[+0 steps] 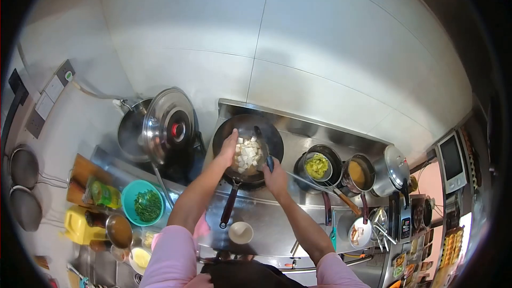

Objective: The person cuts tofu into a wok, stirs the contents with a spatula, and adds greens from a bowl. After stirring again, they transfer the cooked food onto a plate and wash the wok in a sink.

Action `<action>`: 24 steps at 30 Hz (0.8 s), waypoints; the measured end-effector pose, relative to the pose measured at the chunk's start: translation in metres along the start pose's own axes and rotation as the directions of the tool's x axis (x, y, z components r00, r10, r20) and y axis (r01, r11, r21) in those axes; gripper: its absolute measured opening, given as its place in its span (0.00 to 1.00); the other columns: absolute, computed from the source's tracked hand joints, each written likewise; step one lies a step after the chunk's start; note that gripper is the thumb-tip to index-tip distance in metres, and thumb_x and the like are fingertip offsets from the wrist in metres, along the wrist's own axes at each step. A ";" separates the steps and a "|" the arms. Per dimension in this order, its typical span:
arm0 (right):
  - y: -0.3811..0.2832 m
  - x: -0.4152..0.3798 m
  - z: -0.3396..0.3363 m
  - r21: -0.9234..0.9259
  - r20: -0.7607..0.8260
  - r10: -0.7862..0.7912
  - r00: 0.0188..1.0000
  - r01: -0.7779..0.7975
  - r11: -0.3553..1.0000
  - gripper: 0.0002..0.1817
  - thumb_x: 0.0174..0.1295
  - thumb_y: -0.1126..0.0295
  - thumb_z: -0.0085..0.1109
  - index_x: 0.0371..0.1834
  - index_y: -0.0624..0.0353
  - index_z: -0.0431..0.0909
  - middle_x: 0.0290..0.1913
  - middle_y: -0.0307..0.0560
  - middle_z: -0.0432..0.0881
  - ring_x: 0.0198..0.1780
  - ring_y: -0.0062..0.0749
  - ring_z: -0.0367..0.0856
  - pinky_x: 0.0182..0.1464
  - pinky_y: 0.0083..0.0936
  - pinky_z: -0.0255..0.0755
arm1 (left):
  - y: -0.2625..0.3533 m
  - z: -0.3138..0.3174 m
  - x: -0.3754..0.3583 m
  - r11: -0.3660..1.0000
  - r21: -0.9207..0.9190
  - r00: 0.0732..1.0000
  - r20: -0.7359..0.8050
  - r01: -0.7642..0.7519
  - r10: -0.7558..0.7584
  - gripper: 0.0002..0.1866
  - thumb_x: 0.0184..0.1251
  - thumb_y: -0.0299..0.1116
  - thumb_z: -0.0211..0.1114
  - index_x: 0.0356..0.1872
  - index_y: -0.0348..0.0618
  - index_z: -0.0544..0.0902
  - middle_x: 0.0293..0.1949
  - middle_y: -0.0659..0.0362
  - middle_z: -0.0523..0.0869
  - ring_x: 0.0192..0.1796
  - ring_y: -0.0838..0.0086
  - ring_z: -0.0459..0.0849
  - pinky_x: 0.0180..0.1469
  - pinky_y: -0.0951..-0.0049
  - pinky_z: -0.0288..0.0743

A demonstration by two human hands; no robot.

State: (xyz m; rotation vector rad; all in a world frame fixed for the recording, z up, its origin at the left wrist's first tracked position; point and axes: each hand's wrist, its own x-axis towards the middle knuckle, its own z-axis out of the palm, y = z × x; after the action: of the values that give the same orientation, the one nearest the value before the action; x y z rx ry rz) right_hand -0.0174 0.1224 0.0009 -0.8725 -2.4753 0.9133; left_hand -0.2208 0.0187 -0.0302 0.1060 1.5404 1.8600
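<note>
White cubes [248, 154], which look like tofu, lie in the middle of a dark wok [273, 134] on the stove. My left hand [228, 148] is at the left side of the cubes, its fingers stretched out. On the right, my right hand [275, 173] is closed round the dark handle of a tool [263, 141] that slants up along the cubes' right side. Whether the cubes rest in the wok or on something held above it is hard to tell. The wok's handle [229, 205] points toward me, beside a small white bowl [241, 232].
A large pot [134, 130] with a tilted steel lid [169, 126] stands left. Nearer are a teal bowl of chopped greens [146, 205] and a yellow jug [80, 225]. Right are a strainer of green vegetables [317, 166], a pot of brown liquid [358, 175] and a pressure cooker [391, 170].
</note>
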 end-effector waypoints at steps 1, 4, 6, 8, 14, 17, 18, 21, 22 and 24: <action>0.003 -0.002 0.000 0.037 -0.068 -0.023 0.997 0.026 0.999 0.22 0.64 0.55 0.61 0.52 0.60 0.77 0.33 0.66 0.85 0.36 0.58 0.86 0.39 0.49 0.77 | 0.004 0.001 -0.010 0.997 -0.015 0.997 0.010 0.076 -0.076 0.40 0.77 0.65 0.44 0.73 0.38 0.66 0.73 0.48 0.69 0.73 0.58 0.69 0.72 0.52 0.60; 0.032 -0.001 0.009 0.120 0.166 0.117 0.979 -0.138 0.983 0.20 0.65 0.56 0.63 0.47 0.63 0.77 0.26 0.55 0.82 0.25 0.42 0.84 0.27 0.40 0.76 | 0.005 -0.002 -0.035 0.963 -0.191 0.981 0.009 0.191 -0.193 0.43 0.77 0.66 0.42 0.73 0.34 0.64 0.74 0.47 0.68 0.75 0.58 0.66 0.75 0.58 0.57; 0.035 -0.011 -0.002 0.441 0.250 0.245 0.937 -0.336 0.832 0.17 0.67 0.57 0.62 0.44 0.62 0.77 0.22 0.46 0.77 0.20 0.32 0.77 0.22 0.34 0.71 | -0.006 -0.013 -0.042 0.876 -0.472 0.989 -0.048 0.098 -0.136 0.44 0.76 0.68 0.42 0.73 0.34 0.64 0.74 0.46 0.68 0.76 0.59 0.65 0.77 0.59 0.55; 0.032 -0.031 -0.018 0.661 0.385 0.273 0.882 -0.470 0.585 0.14 0.69 0.59 0.60 0.42 0.60 0.77 0.20 0.40 0.73 0.17 0.26 0.71 0.19 0.30 0.67 | -0.008 -0.022 -0.076 0.743 -0.669 0.999 0.035 0.036 -0.017 0.42 0.78 0.66 0.39 0.73 0.34 0.64 0.73 0.46 0.69 0.76 0.57 0.65 0.78 0.57 0.57; 0.010 -0.068 -0.043 0.769 0.638 -0.023 0.769 -0.636 0.070 0.12 0.73 0.59 0.54 0.45 0.56 0.75 0.22 0.34 0.69 0.18 0.20 0.65 0.21 0.22 0.62 | -0.003 -0.035 -0.195 0.449 -0.891 0.979 0.031 -0.064 0.201 0.42 0.78 0.64 0.40 0.71 0.31 0.66 0.72 0.45 0.70 0.75 0.55 0.67 0.77 0.54 0.61; 0.000 -0.092 -0.028 0.654 0.739 -0.196 0.644 -0.756 -0.018 0.14 0.74 0.57 0.54 0.47 0.56 0.79 0.21 0.33 0.68 0.18 0.20 0.64 0.21 0.21 0.61 | -0.026 -0.062 -0.269 0.409 -0.893 0.957 -0.073 -0.187 0.279 0.40 0.78 0.63 0.42 0.68 0.31 0.69 0.69 0.44 0.74 0.71 0.55 0.72 0.74 0.55 0.66; -0.006 -0.100 -0.019 0.592 0.770 -0.257 0.584 -0.804 -0.050 0.14 0.75 0.57 0.53 0.47 0.56 0.80 0.21 0.33 0.68 0.17 0.19 0.64 0.20 0.21 0.60 | -0.035 -0.077 -0.299 0.394 -0.889 0.952 -0.126 -0.234 0.280 0.39 0.78 0.63 0.43 0.66 0.31 0.71 0.66 0.44 0.76 0.70 0.54 0.74 0.74 0.56 0.67; -0.036 -0.142 0.018 0.510 0.767 -0.452 0.455 -0.860 0.000 0.14 0.78 0.58 0.45 0.50 0.55 0.74 0.24 0.34 0.69 0.18 0.19 0.65 0.19 0.20 0.59 | -0.080 -0.134 -0.391 0.354 -0.840 0.911 -0.366 -0.412 0.190 0.36 0.76 0.63 0.48 0.58 0.33 0.75 0.57 0.46 0.82 0.59 0.56 0.81 0.66 0.58 0.74; -0.046 -0.160 0.032 0.491 0.779 -0.453 0.432 -0.871 0.013 0.13 0.77 0.57 0.47 0.50 0.52 0.75 0.23 0.33 0.68 0.17 0.19 0.62 0.20 0.22 0.56 | -0.101 -0.156 -0.426 0.315 -0.813 0.871 -0.440 -0.490 0.220 0.35 0.76 0.62 0.50 0.55 0.34 0.76 0.53 0.48 0.83 0.56 0.58 0.82 0.63 0.59 0.76; -0.084 -0.203 0.045 0.366 0.837 -0.468 0.285 -0.926 0.089 0.12 0.77 0.57 0.47 0.49 0.52 0.74 0.23 0.33 0.67 0.18 0.19 0.62 0.21 0.22 0.56 | -0.128 -0.200 -0.500 0.244 -0.752 0.784 -0.534 -0.612 0.317 0.32 0.74 0.61 0.55 0.50 0.36 0.79 0.44 0.52 0.86 0.50 0.62 0.84 0.58 0.61 0.79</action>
State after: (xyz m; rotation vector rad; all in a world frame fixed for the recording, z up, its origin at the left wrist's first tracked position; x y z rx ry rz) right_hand 0.0747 -0.0822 0.0018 -0.2465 -0.9733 3.5567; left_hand 0.1146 -0.4211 -0.0196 -0.2481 0.3542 3.1109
